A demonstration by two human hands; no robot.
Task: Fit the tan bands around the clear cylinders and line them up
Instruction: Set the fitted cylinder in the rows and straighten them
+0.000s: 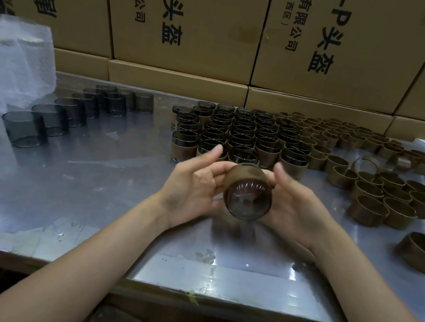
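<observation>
Above a steel table, the left hand and right hand cradle a smoky cylinder, tilted base-first toward the viewer, a tan band around it; the fingers behind are hidden. Banded cylinders stand just beyond the hands.

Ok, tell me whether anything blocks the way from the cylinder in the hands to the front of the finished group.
Nothing visible does. The banded cylinder, held between the left hand and the right hand, sits just in front of the finished group; only bare table lies between. Loose bands lie off right.
</observation>
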